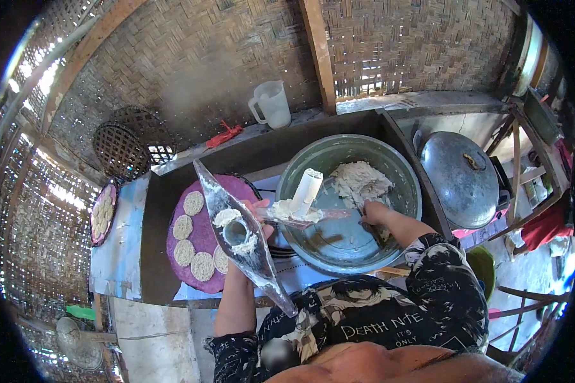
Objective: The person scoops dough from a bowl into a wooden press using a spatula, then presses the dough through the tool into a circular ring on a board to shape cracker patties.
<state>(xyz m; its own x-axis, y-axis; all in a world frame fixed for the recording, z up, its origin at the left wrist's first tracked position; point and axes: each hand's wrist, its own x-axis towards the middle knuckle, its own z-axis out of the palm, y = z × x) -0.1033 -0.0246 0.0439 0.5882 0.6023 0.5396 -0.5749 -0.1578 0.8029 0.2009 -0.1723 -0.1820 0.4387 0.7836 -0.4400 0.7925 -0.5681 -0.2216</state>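
Note:
My left hand [258, 210] is closed around the two pieces of a wooden hand press. One piece [259, 279] is a long, dark, pointed bar with a round hole, floury dough stuck around it. The other piece carries a pale, dough-coated plunger [308, 190] that points up over the basin. Inside the large green basin [292, 246], my right hand [375, 214] reaches to the edge of a lump of pale dough [361, 183], its fingers curled and partly hidden. Left of the press, several round, flat noodle-like cakes [202, 266] lie on a purple round mat [204, 231], partly covered by the press.
A dark wooden trough [156, 239] surrounds the basin and mat. Behind it stand a plastic jug [272, 105] and a red bag [224, 135]. A lidded metal pot [460, 180] is at right. Woven trays [121, 150] lean at left, near another purple tray of cakes [102, 216].

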